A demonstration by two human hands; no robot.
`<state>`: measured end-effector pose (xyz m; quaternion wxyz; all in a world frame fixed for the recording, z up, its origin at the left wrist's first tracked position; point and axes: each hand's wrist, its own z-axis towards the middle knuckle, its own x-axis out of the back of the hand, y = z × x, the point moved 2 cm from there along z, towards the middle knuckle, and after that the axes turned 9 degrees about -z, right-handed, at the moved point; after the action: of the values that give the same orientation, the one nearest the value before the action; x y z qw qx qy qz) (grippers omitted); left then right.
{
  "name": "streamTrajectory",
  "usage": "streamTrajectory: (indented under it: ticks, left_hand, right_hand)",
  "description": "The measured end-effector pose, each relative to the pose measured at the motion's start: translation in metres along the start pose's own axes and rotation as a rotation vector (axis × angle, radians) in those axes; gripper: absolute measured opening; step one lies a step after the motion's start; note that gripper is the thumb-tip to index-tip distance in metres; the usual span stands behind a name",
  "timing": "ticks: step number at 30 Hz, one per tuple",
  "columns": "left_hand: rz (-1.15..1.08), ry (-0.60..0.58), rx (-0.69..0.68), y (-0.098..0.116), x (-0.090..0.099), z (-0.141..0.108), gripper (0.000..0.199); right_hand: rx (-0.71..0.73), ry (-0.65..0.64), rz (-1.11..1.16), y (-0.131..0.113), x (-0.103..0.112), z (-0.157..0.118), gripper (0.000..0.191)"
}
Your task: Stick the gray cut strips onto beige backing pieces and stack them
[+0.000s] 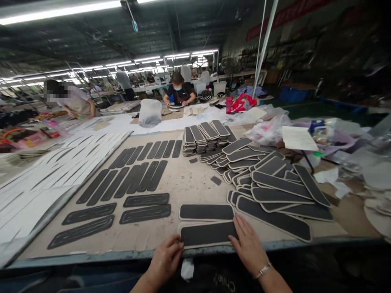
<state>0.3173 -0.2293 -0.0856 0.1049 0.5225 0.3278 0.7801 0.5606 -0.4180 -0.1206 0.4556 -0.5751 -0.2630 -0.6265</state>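
Two dark, pale-edged strips lie near the table's front edge, an upper strip (206, 212) and a lower strip (206, 235). My left hand (167, 254) has its fingers curled at the lower strip's left end. My right hand (249, 244) rests with spread fingers on the right ends of the strips. To the right is a loose heap of similar strips (279, 181), with neat stacks (205, 136) behind it. Rows of glossy dark strips (146, 213) without pale edges lie on the left.
White sheets (76, 162) cover the far left. Plastic bags (269, 128) and papers clutter the right side beyond the heap. A white bag (150, 112) stands at the back. One person (180, 91) works across the table, another (71, 99) at the left.
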Motion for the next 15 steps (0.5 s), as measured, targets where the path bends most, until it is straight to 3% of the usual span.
streamTrajectory:
  ticks: [5,10,15]
  left_hand:
    - [-0.028,-0.004,0.023,0.002,0.000,0.001,0.022]
    - [-0.155,0.000,0.099,-0.001,0.001,0.001,0.022]
    - [-0.299,0.179,0.173,-0.021,0.014,0.000,0.034]
  right_hand:
    - [-0.116,0.028,0.075,0.007,0.013,0.011,0.056]
    - [-0.228,0.070,0.299,0.001,0.025,0.014,0.054]
    - [-0.322,0.189,0.537,-0.003,0.061,0.029,0.024]
